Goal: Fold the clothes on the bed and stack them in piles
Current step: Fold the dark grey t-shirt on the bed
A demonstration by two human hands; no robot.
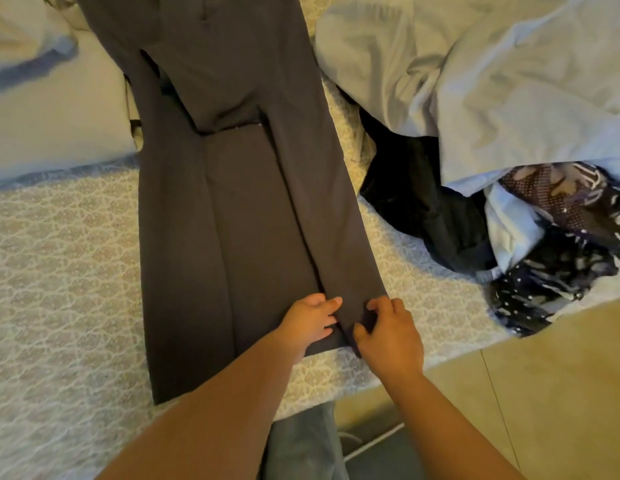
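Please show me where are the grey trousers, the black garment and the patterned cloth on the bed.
grey trousers point(232, 209): head view, middle of the legs.
black garment point(416, 188): head view, its exposed centre.
patterned cloth point(558, 271): head view, middle of the crumpled heap.

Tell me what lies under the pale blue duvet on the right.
Under the pale blue duvet, a black garment and a dark patterned cloth stick out. How far they run beneath it, or what else is there, is covered.
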